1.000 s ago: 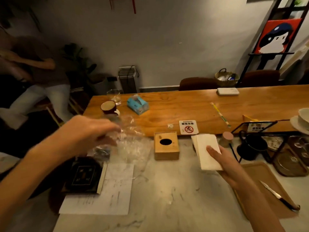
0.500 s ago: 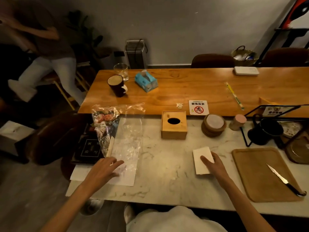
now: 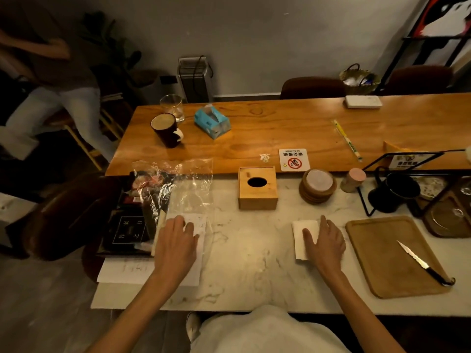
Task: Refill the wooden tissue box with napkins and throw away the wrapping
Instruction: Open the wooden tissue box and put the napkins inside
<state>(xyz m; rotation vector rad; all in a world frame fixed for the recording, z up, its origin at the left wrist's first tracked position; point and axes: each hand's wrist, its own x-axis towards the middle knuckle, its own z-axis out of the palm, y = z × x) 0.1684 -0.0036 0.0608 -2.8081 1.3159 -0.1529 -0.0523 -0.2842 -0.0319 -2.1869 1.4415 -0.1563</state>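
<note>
The wooden tissue box (image 3: 257,187) sits upright on the marble counter (image 3: 244,263), its dark oval slot facing up, right at the seam where the counter meets the long wooden table (image 3: 280,128). Nearer the person than the box and a bit to its right, the right hand (image 3: 325,244) lies flat with fingers spread on a white stack of napkins (image 3: 300,233), pressing down rather than gripping. To the box's left, the clear plastic wrapping (image 3: 190,189) is spread out crinkled on the counter, its far edge lapping onto the wooden table. The left hand (image 3: 178,242) rests palm down, fingers loose, on the near end of that wrapping and a sheet of paper (image 3: 135,272) under it. Right of the box stands a stack of round coasters (image 3: 317,186); further right and nearer the person, a wooden tray (image 3: 382,256) carries a knife (image 3: 420,262). Beyond the box on the wooden table are a blue tissue pack (image 3: 212,121) and a dark mug (image 3: 165,129)
</note>
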